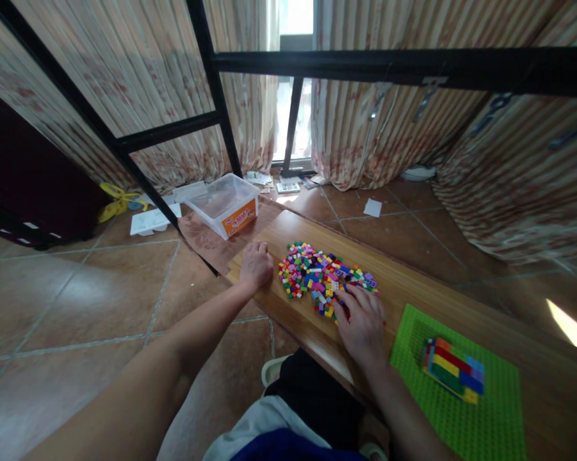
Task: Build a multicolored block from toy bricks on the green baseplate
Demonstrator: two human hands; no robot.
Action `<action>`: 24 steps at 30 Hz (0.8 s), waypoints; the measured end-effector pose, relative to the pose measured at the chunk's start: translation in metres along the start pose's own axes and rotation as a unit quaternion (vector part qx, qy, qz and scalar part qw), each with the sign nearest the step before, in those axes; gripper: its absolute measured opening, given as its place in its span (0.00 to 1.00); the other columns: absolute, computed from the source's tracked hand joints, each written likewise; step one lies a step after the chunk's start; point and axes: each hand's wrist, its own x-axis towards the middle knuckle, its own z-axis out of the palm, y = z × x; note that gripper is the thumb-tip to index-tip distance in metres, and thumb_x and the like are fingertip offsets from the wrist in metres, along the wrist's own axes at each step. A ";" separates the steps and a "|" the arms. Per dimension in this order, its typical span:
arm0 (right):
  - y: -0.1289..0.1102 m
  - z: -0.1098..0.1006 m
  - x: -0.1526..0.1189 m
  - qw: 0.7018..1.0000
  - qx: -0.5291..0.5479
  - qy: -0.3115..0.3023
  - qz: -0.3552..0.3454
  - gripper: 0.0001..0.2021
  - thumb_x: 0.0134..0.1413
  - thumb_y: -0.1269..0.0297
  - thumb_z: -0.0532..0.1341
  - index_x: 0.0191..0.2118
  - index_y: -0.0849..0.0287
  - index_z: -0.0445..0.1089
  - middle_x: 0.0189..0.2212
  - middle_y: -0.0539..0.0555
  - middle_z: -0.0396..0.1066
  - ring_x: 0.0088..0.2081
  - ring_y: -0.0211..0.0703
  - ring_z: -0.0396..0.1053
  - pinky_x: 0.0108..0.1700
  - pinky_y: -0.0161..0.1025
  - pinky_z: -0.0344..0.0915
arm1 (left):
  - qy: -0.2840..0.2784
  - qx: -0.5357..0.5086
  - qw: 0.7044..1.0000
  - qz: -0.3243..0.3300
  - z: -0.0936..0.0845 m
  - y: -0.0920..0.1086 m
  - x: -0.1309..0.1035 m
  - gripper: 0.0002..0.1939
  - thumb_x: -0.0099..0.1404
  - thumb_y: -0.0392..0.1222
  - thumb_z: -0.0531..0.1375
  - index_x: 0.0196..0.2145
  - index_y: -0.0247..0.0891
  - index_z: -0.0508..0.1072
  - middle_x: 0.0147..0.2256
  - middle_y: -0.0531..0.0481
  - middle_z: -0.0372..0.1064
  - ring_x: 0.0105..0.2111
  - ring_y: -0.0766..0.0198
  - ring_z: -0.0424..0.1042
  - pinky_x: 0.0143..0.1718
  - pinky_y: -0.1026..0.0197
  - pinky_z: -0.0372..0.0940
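Observation:
A spread-out pile of small coloured toy bricks (312,270) lies on a wooden bench (291,225). My right hand (362,320) is over the near right side of the pile, thumb and fingers apart and their tips down among the bricks. Left of the pile, my left hand (257,264) rests on the bench with its fingers curled closed; whatever it may hold is hidden. To the right of my right hand is a green studded baseplate (502,397). A low block of joined bricks (454,370) in red, yellow, green, blue and orange sits on it.
Beyond the bench's left end, a clear plastic box (225,208) with an orange label stands on the floor. A black metal frame (365,64) crosses in front of the curtains (389,134). At far left is a dark suitcase (33,173). Papers (373,207) lie on the tiles.

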 end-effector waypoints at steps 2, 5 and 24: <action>-0.005 0.003 0.002 1.000 -0.003 -0.016 -0.008 0.12 0.61 0.60 0.56 0.45 0.52 0.74 0.49 0.56 0.70 0.54 0.51 0.60 0.56 0.52 0.54 | -0.002 0.001 1.000 0.000 0.000 0.000 0.000 0.10 0.64 0.34 0.52 0.40 0.37 0.70 0.43 0.41 0.69 0.47 0.52 0.66 0.51 0.52 0.61; -0.003 0.004 -0.002 0.999 -0.017 -0.027 -0.002 0.12 0.61 0.60 0.55 0.45 0.51 0.75 0.51 0.56 0.69 0.54 0.52 0.60 0.56 0.53 0.53 | -0.004 -0.001 1.000 -0.002 0.000 0.000 -0.001 0.10 0.64 0.34 0.52 0.41 0.37 0.70 0.44 0.41 0.69 0.47 0.52 0.66 0.52 0.52 0.60; 0.009 -0.004 -0.020 1.000 0.004 -0.015 0.002 0.13 0.61 0.62 0.55 0.44 0.57 0.75 0.50 0.60 0.68 0.54 0.52 0.60 0.55 0.52 0.58 | -0.005 -0.007 1.000 -0.008 0.000 0.002 -0.001 0.12 0.64 0.34 0.51 0.44 0.36 0.69 0.45 0.39 0.68 0.47 0.51 0.65 0.52 0.51 0.59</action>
